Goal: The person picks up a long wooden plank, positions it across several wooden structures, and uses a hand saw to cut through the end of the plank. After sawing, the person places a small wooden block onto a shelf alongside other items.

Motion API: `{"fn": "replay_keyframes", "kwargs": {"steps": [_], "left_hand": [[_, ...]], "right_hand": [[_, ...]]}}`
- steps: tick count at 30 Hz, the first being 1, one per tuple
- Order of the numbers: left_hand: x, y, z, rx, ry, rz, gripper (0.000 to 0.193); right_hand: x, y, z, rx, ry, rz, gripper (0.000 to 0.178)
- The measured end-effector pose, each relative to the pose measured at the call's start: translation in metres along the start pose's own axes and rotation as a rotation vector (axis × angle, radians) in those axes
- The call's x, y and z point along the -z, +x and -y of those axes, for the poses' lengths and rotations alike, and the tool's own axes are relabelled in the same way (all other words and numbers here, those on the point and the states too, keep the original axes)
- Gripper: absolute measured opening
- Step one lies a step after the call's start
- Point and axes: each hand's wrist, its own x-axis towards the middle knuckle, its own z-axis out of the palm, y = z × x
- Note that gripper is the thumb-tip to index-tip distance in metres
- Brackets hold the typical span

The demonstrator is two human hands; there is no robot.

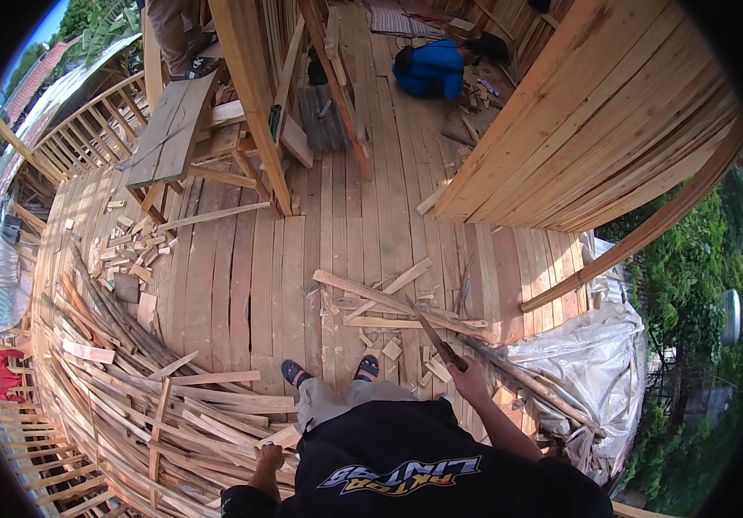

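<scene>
My right hand (pixel 468 380) is closed around the grip end of a long tapering bladed tool (pixel 432 332). Its blade slants up and left over loose boards on the floor; whether it is a handsaw or a machete I cannot tell. Crossed wooden strips (pixel 389 298) lie beneath and beyond the blade tip. Low at my left side, my left hand (pixel 270 457) hangs over a big heap of wooden strips (pixel 207 406), its fingers somewhat apart and nothing visible in them. Whether it touches the heap is unclear.
A plank workbench (pixel 169 129) stands far left, with wood offcuts (pixel 134 250) nearby. Upright posts (pixel 255 104) frame a doorway. Beyond, a person in blue (pixel 430 69) crouches; another person's legs (pixel 177 34) show by the bench. Grey plastic sheeting (pixel 591 354) and poles (pixel 535 388) lie right.
</scene>
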Motion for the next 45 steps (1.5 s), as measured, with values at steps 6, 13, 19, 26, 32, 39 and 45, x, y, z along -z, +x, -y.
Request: {"fn": "replay_keyframes", "kwargs": {"steps": [6, 13, 19, 26, 32, 39, 45], "left_hand": [[-0.031, -0.001, -0.013, 0.012, -0.093, 0.084, 0.043], [-0.087, 0.008, 0.038, -0.515, -0.353, 0.092, 0.048], [-0.043, 0.078, 0.07, -0.231, -0.444, 0.196, 0.056], [0.165, 0.135, 0.107, -0.241, -0.225, -0.125, 0.05], [0.32, 0.21, 0.084, -0.303, -0.142, -0.291, 0.043], [0.418, 0.376, -0.042, -0.379, -0.002, -0.299, 0.044], [0.402, 0.562, -0.141, -0.478, 0.17, -0.343, 0.052]], "right_hand": [[-0.002, 0.011, 0.037, 0.083, -0.055, 0.064, 0.033], [-0.026, 0.012, 0.073, 0.009, -0.114, 0.137, 0.034], [-0.076, 0.027, 0.044, -0.046, 0.077, 0.061, 0.029], [-0.126, 0.019, 0.019, -0.225, 0.167, -0.149, 0.022], [-0.172, -0.007, 0.03, -0.39, 0.109, -0.322, 0.02], [-0.254, 0.009, -0.03, -0.464, -0.065, -0.297, 0.018], [-0.301, 0.034, -0.094, -0.584, -0.018, -0.265, 0.015]]}}
